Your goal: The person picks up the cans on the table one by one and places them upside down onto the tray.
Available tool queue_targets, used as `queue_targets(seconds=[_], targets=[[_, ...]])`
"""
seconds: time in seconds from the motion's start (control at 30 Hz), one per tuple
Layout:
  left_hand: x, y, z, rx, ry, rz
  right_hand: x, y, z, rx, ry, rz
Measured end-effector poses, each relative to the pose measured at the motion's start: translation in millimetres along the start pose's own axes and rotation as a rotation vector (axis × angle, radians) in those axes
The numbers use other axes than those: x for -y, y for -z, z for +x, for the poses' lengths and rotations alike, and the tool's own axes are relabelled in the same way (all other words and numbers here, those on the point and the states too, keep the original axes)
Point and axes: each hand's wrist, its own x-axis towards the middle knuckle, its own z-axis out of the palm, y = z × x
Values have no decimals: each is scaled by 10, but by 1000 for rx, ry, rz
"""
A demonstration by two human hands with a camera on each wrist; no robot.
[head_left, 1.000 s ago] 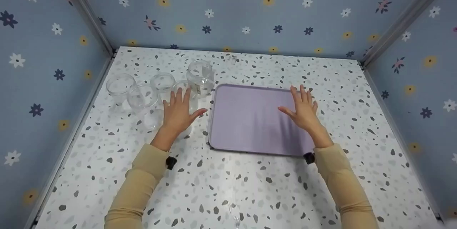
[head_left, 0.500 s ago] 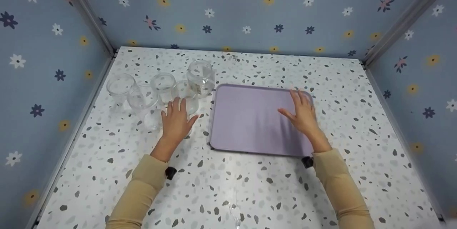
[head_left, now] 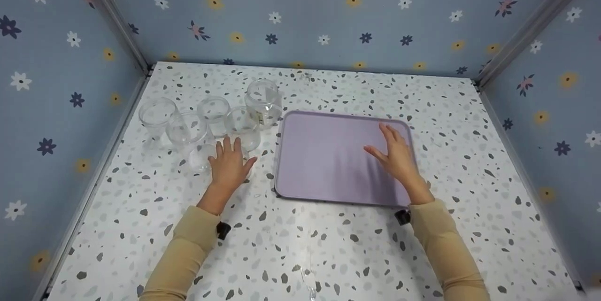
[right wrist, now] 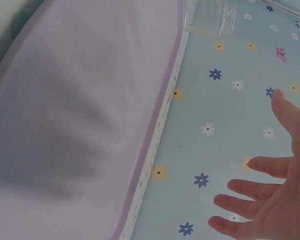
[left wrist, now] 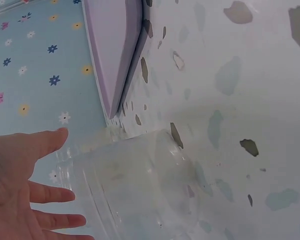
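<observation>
Several clear jars stand close together at the left of the table, their rims facing up. My left hand hovers by the front of this group with fingers spread, holding nothing, and hides part of the nearest jar. In the left wrist view that transparent jar lies just beyond the fingertips. A light purple rectangular tray lies flat to the right of the jars. Over its right side is my right hand, fingers extended and apart, with nothing in it; its shadow falls on the tray in the right wrist view.
The table is white with grey speckles. Blue flowered panels enclose it at the back and both sides. One taller jar stands close to the tray's back left corner.
My left hand has drawn back toward me from over the jars, uncovering more of them. My right hand has shifted slightly toward me above the tray. Jars and tray have stayed put.
</observation>
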Motion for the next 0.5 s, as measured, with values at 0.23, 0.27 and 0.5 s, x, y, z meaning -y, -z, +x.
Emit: queue_targets(seconds=[0.23,0.27,0.5], targets=[[59,-29,18,32,21,-28,-17,-45,-25,10,-4,30],[67,-35,21,34,20,-30,-20,-50,-27,12,-5,38],[119,-59,30,48,-5,-11,-35,-90,-54,28,0,77]])
